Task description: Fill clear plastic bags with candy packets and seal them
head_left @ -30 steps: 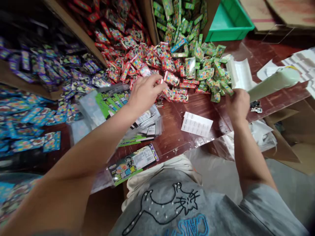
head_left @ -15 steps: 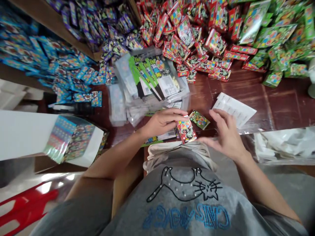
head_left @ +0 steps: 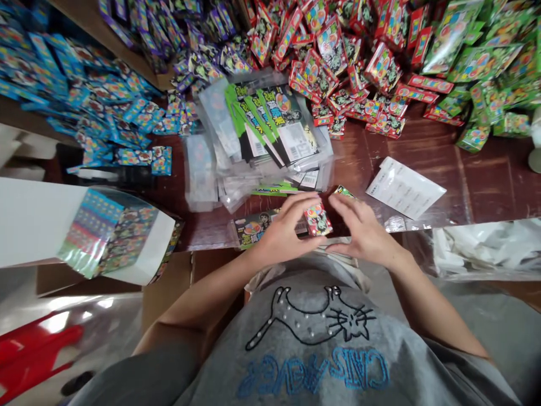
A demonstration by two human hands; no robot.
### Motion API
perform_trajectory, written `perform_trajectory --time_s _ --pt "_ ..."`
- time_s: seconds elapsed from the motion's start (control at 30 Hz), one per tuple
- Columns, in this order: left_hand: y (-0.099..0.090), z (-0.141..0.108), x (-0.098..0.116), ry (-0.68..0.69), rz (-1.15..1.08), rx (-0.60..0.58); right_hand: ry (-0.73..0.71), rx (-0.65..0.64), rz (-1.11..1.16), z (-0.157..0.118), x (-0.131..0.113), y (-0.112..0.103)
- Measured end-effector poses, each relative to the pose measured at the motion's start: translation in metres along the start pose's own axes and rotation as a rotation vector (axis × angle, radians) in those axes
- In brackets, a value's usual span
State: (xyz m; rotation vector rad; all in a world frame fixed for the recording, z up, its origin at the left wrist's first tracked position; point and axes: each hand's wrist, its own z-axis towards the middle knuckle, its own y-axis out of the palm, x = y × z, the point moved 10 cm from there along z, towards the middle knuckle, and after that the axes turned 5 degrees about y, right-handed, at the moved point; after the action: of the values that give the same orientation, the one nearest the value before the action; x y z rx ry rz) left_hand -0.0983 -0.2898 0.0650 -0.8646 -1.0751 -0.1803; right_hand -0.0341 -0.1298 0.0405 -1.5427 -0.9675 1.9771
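A small red printed box (head_left: pixel 318 219) stands at the table's front edge, close to my body. My left hand (head_left: pixel 287 228) is curled round its left side, fingers at the top and thumb below. Across from it, my right hand (head_left: pixel 363 232) is open, thumb and fingers apart. Its fingertips are over a small green printed box (head_left: pixel 344 192), which they partly cover. Beneath and beside my left hand lies a black-and-green printed packet (head_left: pixel 251 228), partly hidden by that hand.
Clear plastic bags with black-and-green cards (head_left: pixel 274 127) lie ahead. Heaps of blue (head_left: pixel 97 107), purple (head_left: pixel 203 56), red (head_left: pixel 333 51) and green boxes (head_left: pixel 486 67) line the back. A white label sheet (head_left: pixel 406 189) lies right; an open white carton (head_left: pixel 139 242) stands left.
My right hand has moved left toward the red box and now partly covers the green box. My left hand's thumb has come out below the red box. The view has shifted slightly.
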Motion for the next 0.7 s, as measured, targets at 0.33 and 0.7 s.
perform_trajectory --time_s 0.33,0.7 --pt "0.01 0.013 -0.017 -0.108 -0.057 -0.088 0.442 0.109 -0.454 -0.026 0.043 -0.016" --pt "0.027 0.013 -0.006 -0.108 -0.345 -0.203 0.241 0.314 0.175 -0.008 -0.002 -0.033"
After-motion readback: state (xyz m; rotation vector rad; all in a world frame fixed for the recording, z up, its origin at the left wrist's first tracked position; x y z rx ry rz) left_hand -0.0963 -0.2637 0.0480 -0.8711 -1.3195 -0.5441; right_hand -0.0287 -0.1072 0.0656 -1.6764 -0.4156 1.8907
